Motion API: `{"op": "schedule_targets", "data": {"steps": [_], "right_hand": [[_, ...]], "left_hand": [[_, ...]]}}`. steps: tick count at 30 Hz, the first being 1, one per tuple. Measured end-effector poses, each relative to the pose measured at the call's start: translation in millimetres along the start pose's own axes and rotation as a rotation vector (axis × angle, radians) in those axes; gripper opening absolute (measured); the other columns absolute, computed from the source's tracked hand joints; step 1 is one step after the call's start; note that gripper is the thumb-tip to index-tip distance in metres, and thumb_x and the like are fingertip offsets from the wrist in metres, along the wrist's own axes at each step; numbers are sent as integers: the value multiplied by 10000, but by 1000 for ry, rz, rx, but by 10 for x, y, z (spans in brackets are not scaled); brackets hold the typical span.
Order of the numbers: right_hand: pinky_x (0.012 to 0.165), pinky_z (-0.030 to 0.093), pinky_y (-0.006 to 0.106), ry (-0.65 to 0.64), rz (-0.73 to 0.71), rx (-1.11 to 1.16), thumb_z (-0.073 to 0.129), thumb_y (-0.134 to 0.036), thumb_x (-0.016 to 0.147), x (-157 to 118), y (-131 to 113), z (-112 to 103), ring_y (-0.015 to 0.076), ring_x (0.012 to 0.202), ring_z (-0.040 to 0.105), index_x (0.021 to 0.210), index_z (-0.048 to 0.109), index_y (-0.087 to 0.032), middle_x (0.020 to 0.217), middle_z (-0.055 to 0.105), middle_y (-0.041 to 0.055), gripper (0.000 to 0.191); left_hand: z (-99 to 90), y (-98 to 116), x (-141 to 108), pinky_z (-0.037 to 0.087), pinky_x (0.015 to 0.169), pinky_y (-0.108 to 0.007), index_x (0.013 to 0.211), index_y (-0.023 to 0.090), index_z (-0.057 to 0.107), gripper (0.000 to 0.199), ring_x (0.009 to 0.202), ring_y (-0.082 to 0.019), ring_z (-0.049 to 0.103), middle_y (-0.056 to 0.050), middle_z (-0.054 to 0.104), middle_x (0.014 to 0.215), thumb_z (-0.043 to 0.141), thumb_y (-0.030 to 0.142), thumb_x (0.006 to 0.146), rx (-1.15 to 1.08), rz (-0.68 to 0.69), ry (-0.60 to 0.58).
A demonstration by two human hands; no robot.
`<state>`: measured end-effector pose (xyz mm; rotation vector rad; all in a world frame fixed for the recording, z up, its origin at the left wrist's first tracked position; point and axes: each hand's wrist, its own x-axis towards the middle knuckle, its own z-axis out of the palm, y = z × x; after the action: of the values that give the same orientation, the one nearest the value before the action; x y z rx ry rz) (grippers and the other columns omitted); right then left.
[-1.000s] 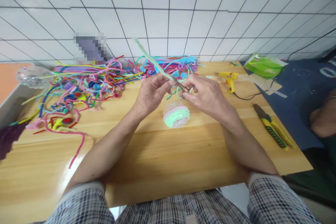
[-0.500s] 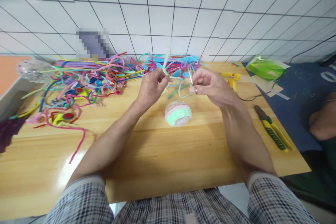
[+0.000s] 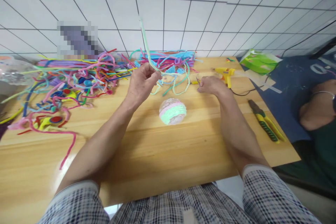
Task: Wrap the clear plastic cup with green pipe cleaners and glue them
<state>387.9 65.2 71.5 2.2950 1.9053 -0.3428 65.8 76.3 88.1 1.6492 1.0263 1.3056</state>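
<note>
My left hand is closed on a pale green pipe cleaner, whose long end rises upward against the tiled wall. Low on the table, to the right, my right hand has its fingers together beside a small yellow item; a thin tip shows at the fingertips, but what it holds is too small to make out. Between my forearms rests a clear ball wrapped with mint green and pink bands. Loose green pipe cleaners curl on the table behind the ball.
Tangled colourful pipe cleaners cover the left, with a bundle by the wall. A yellow glue gun, a green packet and yellow-handled pliers are at right. Another person's arm shows at the right edge.
My right hand has lowered towards the table, and the silver tool it held upright no longer shows clearly. My left hand still holds the pale green pipe cleaner. The view has shifted slightly.
</note>
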Motion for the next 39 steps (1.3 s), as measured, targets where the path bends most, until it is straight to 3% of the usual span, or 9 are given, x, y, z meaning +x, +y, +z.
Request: {"op": "schedule_targets", "data": {"steps": [6,11,15,18,22,27,34,36,39], "right_hand": [[790,556,355,-122,26,171,877,-182,835,-52,83,-79,250,819,747,1034,775,-220,788,798,20,227],[871,568,384,357,-209,509,817,-279,924,-279,-127,-204,261,940,761,1001,792,-233,958,831,47,93],[836,577,365,548,-537,823,775,-394,999,-589,-566,-233,211,899,719,1060,774,-252,1019,808,27,155],[860,585,364,606,-683,811,752,-411,1043,-757,-803,-203,198,900,706,1136,767,-262,1065,807,29,176],[909,580,367,648,-764,688,664,-313,1088,-812,-875,-149,207,951,727,1200,752,-251,1113,820,48,155],[855,542,351,676,-817,596,616,-216,1065,-768,-867,-89,204,897,710,1059,724,-241,1000,809,42,111],[782,510,333,665,-774,608,600,-173,979,-815,-901,-128,183,804,658,917,663,-257,885,760,9,121],[822,533,345,646,-657,586,600,-201,994,-812,-777,-244,197,845,687,961,698,-258,942,792,24,117],[883,555,391,586,-287,419,619,-286,1021,-700,-441,-414,244,903,724,1015,760,-247,981,821,63,147]], "left_hand": [[23,71,-17,494,540,-191,744,202,636,187,568,-90,657,8,797,724,716,110,886,-62,-37,-41],[32,121,-43,510,546,-186,741,195,667,170,563,-84,644,2,806,727,735,157,892,-91,-45,-90],[35,162,-88,514,563,-193,769,192,696,167,568,-83,632,-8,812,749,759,205,923,-100,-33,-154],[58,174,-125,513,569,-205,804,197,715,170,599,-97,641,-18,808,769,782,265,945,-116,-21,-206],[103,163,-164,486,567,-216,822,201,732,182,614,-103,622,-11,771,751,775,325,948,-139,44,-274],[119,122,-196,448,577,-246,836,201,757,176,624,-115,587,2,710,714,736,314,970,-71,102,-294],[122,104,-235,397,590,-274,800,213,661,267,623,-119,542,17,648,706,756,335,1017,-5,121,-304],[117,117,-227,405,588,-271,806,215,644,258,618,-118,546,19,644,702,757,319,1014,-24,133,-268],[95,147,-191,430,568,-257,815,222,622,277,592,-109,555,19,683,712,782,341,1008,-84,115,-196]]}}
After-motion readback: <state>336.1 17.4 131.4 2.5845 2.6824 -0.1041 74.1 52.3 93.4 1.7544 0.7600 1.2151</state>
